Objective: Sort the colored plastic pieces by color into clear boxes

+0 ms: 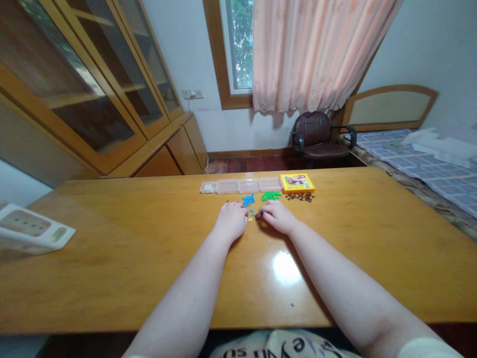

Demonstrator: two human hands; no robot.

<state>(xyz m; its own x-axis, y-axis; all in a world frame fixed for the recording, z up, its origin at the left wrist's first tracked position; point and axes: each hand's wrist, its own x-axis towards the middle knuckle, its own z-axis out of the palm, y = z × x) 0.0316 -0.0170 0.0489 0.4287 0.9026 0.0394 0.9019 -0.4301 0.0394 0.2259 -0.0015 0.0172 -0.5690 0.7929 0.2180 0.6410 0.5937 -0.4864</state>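
Both of my hands rest on the wooden table near its far middle. My left hand lies knuckles up with fingers curled, just below a small heap of blue beads. My right hand lies beside it, fingers bent, with fingertips touching the table near a few stray blue and yellow beads. Beyond my right hand lie a heap of green beads and a patch of brown beads. What the curled fingers hold, if anything, is hidden.
A clear plastic compartment box and a yellow box stand at the table's far edge. A white packet lies at the left edge. Behind are a brown chair, a bed and a wooden cabinet.
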